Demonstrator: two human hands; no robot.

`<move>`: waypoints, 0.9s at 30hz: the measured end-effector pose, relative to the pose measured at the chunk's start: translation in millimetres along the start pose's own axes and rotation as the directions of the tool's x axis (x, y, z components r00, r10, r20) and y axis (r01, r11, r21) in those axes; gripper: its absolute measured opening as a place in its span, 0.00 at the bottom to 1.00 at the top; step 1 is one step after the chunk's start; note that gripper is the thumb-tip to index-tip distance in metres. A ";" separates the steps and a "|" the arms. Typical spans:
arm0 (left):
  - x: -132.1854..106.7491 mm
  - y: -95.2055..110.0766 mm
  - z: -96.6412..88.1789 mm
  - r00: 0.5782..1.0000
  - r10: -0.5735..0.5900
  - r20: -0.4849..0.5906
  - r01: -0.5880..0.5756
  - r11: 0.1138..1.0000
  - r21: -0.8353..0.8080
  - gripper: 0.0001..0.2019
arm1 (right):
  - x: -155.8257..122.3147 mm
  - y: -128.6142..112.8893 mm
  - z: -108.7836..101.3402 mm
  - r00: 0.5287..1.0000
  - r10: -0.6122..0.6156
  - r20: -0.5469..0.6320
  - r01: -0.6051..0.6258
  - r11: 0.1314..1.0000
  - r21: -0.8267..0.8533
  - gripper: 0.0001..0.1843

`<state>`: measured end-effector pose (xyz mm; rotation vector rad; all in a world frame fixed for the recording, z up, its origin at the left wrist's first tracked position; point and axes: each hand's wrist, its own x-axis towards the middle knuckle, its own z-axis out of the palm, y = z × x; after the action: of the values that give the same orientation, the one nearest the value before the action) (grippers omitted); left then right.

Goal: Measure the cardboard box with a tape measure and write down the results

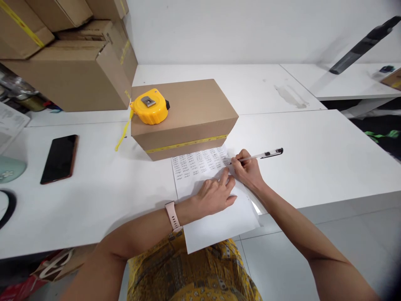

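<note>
Pinched in my right hand [249, 169] is a clear-barrelled pen [267, 154] with a black cap end, its tip against a white paper sheet [216, 228]. Several rows of small handwriting cover the sheet's upper part. My left hand [216, 193] rests on the paper with its fingers spread, just left of the pen tip. A cardboard box [188, 108] with yellow tape stands at the paper's top edge and hides part of it. On the box's left end lies a yellow tape measure [151, 107] with a yellow wrist strap hanging down.
Several cardboard boxes [72, 75] are stacked at the back left. A phone [59, 159] lies on the white table [125, 200]. A mint-green object [11, 169] sits at the left edge. At the far right, a dark cylinder [357, 50] leans near the wall.
</note>
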<state>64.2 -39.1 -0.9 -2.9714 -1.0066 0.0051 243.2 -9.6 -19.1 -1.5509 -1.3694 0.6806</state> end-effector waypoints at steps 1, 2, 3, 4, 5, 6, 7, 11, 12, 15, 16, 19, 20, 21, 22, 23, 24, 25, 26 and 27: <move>-0.8 0.2 1.5 1.000 0.000 -0.018 0.001 1.000 0.004 0.28 | -0.1 0.4 0.3 1.000 0.002 0.006 -0.002 1.000 -0.001 0.13; -1.4 0.3 3.1 1.000 -0.001 -0.031 0.001 1.000 0.007 0.28 | -0.2 0.8 0.6 1.000 0.004 0.010 -0.004 1.000 -0.004 0.13; -2.0 0.4 4.5 0.999 -0.001 -0.040 0.001 1.000 0.009 0.28 | -0.2 1.1 0.9 1.000 0.005 0.014 -0.005 1.000 -0.008 0.13; -2.4 0.4 5.6 0.999 0.000 -0.048 0.000 1.000 0.012 0.28 | -0.1 1.2 1.0 1.000 0.005 0.016 -0.005 1.000 -0.012 0.13; -2.7 0.5 6.4 0.999 0.004 -0.054 -0.003 1.000 0.014 0.28 | 0.0 1.1 1.1 1.000 0.005 0.016 -0.005 1.000 -0.014 0.13; -3.0 0.5 6.9 0.998 0.007 -0.060 -0.006 1.000 0.016 0.28 | 0.2 1.0 1.1 1.000 0.006 0.017 -0.005 1.000 -0.016 0.13; -3.2 0.6 7.0 0.998 0.008 -0.066 -0.007 1.000 0.018 0.27 | 0.4 0.8 1.0 1.000 0.007 0.019 -0.007 1.000 -0.016 0.13; -3.5 0.7 6.2 0.998 0.001 -0.070 0.000 1.000 0.021 0.28 | 0.8 1.4 0.7 1.000 0.009 0.008 -0.008 1.000 -0.019 0.13; -3.3 0.6 6.2 0.998 0.000 -0.069 0.001 1.000 0.021 0.28 | 0.7 2.1 0.6 1.000 0.011 0.008 -0.010 1.000 -0.014 0.13; -1.9 0.3 7.3 0.998 0.006 -0.063 -0.005 1.000 0.015 0.28 | 0.2 4.5 0.2 1.000 0.017 0.025 -0.018 1.000 0.001 0.12; -1.4 0.1 8.1 0.998 0.010 -0.060 -0.009 1.000 0.011 0.28 | 0.1 5.2 0.0 0.999 0.017 0.030 -0.017 1.000 0.002 0.12; -0.3 -0.1 11.0 0.998 0.005 -0.064 -0.005 1.000 0.001 0.28 | 0.0 6.0 -0.7 0.999 0.015 0.029 -0.015 1.000 -0.012 0.12; -0.2 -0.1 11.8 0.998 0.000 -0.068 0.000 1.000 -0.002 0.28 | 0.1 5.9 -0.9 1.000 0.016 0.027 -0.016 1.000 -0.014 0.12; -0.3 0.0 12.2 0.998 -0.003 -0.069 0.002 1.000 -0.006 0.28 | 0.2 5.7 -1.0 0.999 0.018 0.026 -0.018 1.000 -0.014 0.12; -0.5 -0.1 12.4 0.998 -0.002 -0.065 0.001 1.000 -0.011 0.28 | 0.3 5.4 -1.0 0.999 0.020 0.027 -0.020 1.000 -0.012 0.12; -0.7 -0.1 12.1 0.998 0.003 -0.060 -0.004 1.000 -0.016 0.28 | 0.4 5.0 -0.9 0.999 0.023 0.028 -0.022 1.000 -0.010 0.12; -0.9 -0.2 11.6 0.998 0.007 -0.056 -0.008 1.000 -0.018 0.28 | 0.5 4.6 -0.9 0.999 0.025 0.030 -0.024 1.000 -0.008 0.12; -1.1 -0.3 10.9 0.998 0.008 -0.055 -0.009 1.000 -0.019 0.28 | 0.6 4.1 -0.9 0.999 0.025 0.029 -0.025 1.000 -0.008 0.12; -1.2 -0.4 10.1 0.998 0.006 -0.056 -0.007 1.000 -0.016 0.28 | 0.7 3.6 -1.0 0.999 0.024 0.024 -0.024 1.000 -0.009 0.12; -1.1 -0.6 9.4 0.998 0.004 -0.058 -0.005 1.000 -0.014 0.28 | 0.8 3.1 -1.2 1.000 0.022 0.017 -0.022 1.000 -0.012 0.12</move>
<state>62.9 -39.3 -10.2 -2.9670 -0.9977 -0.0883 245.8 -9.0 -21.2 -1.5754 -1.3731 0.7019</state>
